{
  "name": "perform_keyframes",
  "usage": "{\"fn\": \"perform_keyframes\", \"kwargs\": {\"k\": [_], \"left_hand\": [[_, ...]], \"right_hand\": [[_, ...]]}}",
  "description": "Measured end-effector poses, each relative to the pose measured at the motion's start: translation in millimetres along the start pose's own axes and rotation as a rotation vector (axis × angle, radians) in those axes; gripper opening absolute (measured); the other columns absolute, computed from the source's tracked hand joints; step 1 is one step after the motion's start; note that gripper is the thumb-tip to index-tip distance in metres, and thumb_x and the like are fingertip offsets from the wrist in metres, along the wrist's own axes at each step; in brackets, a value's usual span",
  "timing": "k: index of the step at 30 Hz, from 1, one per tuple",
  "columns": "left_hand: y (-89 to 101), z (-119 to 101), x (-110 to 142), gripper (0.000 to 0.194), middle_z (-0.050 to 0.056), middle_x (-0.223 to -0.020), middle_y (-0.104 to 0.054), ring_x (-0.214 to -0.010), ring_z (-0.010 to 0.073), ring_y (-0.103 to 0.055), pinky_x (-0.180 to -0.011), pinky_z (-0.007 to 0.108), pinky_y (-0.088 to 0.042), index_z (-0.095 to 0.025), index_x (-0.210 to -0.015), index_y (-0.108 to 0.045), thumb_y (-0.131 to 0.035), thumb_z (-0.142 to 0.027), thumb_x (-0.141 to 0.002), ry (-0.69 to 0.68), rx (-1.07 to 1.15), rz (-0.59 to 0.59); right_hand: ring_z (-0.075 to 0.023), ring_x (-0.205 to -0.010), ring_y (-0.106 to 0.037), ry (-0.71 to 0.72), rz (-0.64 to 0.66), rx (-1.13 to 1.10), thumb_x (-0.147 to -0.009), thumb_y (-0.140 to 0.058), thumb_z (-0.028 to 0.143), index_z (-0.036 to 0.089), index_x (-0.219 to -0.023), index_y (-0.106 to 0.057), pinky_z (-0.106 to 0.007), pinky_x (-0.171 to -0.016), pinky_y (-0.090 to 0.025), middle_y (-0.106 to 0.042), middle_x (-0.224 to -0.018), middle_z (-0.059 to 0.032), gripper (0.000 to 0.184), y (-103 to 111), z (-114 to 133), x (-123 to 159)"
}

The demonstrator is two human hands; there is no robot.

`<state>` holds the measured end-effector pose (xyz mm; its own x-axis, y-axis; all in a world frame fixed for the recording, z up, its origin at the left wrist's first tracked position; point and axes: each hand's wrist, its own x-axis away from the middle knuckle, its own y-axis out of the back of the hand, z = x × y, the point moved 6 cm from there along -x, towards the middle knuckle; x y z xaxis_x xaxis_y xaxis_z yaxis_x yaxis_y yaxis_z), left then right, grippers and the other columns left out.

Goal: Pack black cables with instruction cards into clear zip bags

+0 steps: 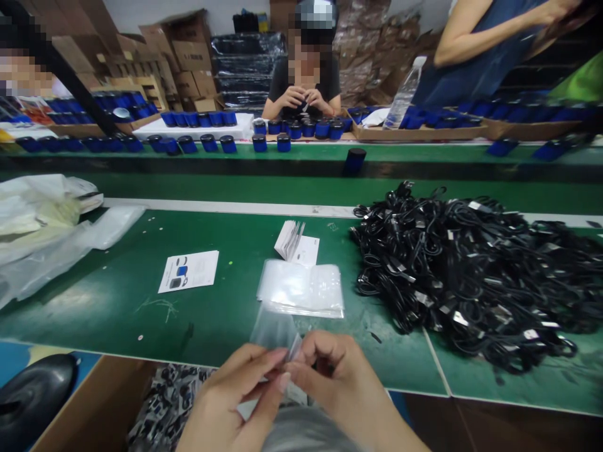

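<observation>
Near the front edge of the green table, my left hand (235, 392) and my right hand (346, 380) pinch a clear plastic bag (272, 328) between thumbs and fingers. The bag's far end points at a stack of flat clear plastic bags (301, 285) just beyond. Past that stack lie folded paper leaflets (289, 240), some standing fanned and one flat. To the left rests a pile of printed leaflets (189, 272) with a blue product picture. My fingers partly cover the held bag, so I cannot tell what is inside it.
A big heap of black cables (452, 270) covers the right side. Crumpled plastic wrapping (42, 232) lies at left. Below the edge, a cardboard box (89, 402) holds many small packed items. Across the belt, a person (304, 81) handles something behind several blue jars (321, 129).
</observation>
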<state>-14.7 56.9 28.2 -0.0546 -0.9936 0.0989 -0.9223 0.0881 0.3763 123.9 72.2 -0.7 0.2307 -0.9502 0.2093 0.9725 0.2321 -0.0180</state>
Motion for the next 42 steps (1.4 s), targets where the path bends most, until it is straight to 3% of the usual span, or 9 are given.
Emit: {"fn": "perform_keyframes", "kwargs": {"k": [8,13,18,22,27,31,35,37,42], "left_hand": [[-3.4,1,-9,0.02,0.0,-0.061,-0.067,-0.056,0.0147,-0.063,-0.052,0.019,-0.048,-0.023,-0.073,-0.077,-0.062,-0.037,-0.076,0.084,-0.065,0.097],[-5.2,-5,-14,0.028,-0.001,-0.052,-0.056,-0.049,0.0126,-0.053,-0.045,0.018,-0.039,-0.018,-0.057,-0.067,-0.055,-0.032,-0.078,0.012,-0.238,0.164],[-7.2,0,-16,0.017,0.0,-0.063,-0.065,-0.058,0.014,-0.062,-0.052,0.019,-0.047,-0.02,-0.072,-0.067,-0.052,-0.028,-0.077,0.041,-0.199,0.188],[-16.0,-2,-13,0.027,-0.004,-0.053,-0.055,-0.048,0.0098,-0.052,-0.045,0.017,-0.039,-0.02,-0.057,-0.051,-0.044,-0.023,-0.083,-0.191,-0.493,0.294],[1.2,-8,-11,0.03,-0.006,-0.051,-0.043,-0.044,0.007,-0.045,-0.045,0.016,-0.034,-0.02,-0.054,-0.042,-0.043,-0.017,-0.084,-0.419,-0.696,-0.003],[16.0,-5,-14,0.031,-0.007,-0.051,-0.041,-0.043,0.0073,-0.042,-0.046,0.016,-0.034,-0.02,-0.056,-0.041,-0.044,-0.022,-0.086,-0.396,-0.728,-0.128],[20.4,0,-18,0.029,-0.008,-0.047,-0.043,-0.042,0.0078,-0.043,-0.045,0.016,-0.033,-0.021,-0.055,-0.043,-0.044,-0.024,-0.084,-0.301,-0.725,-0.173],[19.3,1,-20,0.03,-0.008,-0.046,-0.044,-0.041,0.0083,-0.043,-0.045,0.017,-0.033,-0.021,-0.054,-0.043,-0.044,-0.025,-0.083,-0.265,-0.716,-0.171],[19.6,6,-24,0.032,-0.008,-0.043,-0.045,-0.04,0.0094,-0.046,-0.043,0.018,-0.033,-0.022,-0.052,-0.042,-0.041,-0.027,-0.084,-0.179,-0.668,-0.126]], "right_hand": [[-0.0087,-0.052,-0.042,0.084,0.025,0.169,-0.076,-0.06,0.017,0.017,-0.057,-0.051,-0.019,-0.048,-0.03,-0.048,-0.055,0.0054,0.021,-6,3,2],[-0.0094,-0.057,-0.047,0.108,0.058,0.197,-0.078,-0.061,0.014,0.017,-0.06,-0.055,-0.019,-0.053,-0.034,-0.053,-0.059,0.0051,0.019,-6,5,4],[-0.0107,-0.061,-0.05,0.15,0.081,0.256,-0.088,-0.051,0.019,0.019,-0.071,-0.055,-0.019,-0.055,-0.036,-0.053,-0.065,0.0038,0.018,-3,10,6],[-0.0102,-0.057,-0.05,0.283,0.028,0.452,-0.086,-0.043,0.014,0.019,-0.069,-0.048,-0.019,-0.052,-0.033,-0.051,-0.066,0.0032,0.019,-7,14,10],[-0.0118,-0.047,-0.045,0.46,-0.268,0.829,-0.078,-0.042,0.013,0.019,-0.06,-0.044,-0.024,-0.051,-0.027,-0.049,-0.055,0.0024,0.019,-5,25,14],[-0.012,-0.045,-0.048,0.269,-0.17,0.819,-0.085,-0.043,0.019,0.02,-0.058,-0.045,-0.023,-0.047,-0.026,-0.05,-0.051,0.0029,0.027,10,43,-12],[-0.0204,-0.066,-0.06,0.148,-0.392,0.84,-0.089,-0.05,0.043,0.016,-0.082,-0.056,-0.026,-0.056,-0.035,-0.063,-0.072,-0.0068,0.028,47,75,-67],[-0.0212,-0.063,-0.061,0.103,-0.338,0.82,-0.089,-0.049,0.047,0.014,-0.083,-0.059,-0.026,-0.055,-0.037,-0.063,-0.064,-0.0072,0.035,56,74,-100],[-0.0134,-0.041,-0.055,0.039,-0.214,0.768,-0.083,-0.052,0.019,0.017,-0.056,-0.054,-0.022,-0.046,-0.036,-0.055,-0.042,0.0005,0.028,66,50,-135]]}}
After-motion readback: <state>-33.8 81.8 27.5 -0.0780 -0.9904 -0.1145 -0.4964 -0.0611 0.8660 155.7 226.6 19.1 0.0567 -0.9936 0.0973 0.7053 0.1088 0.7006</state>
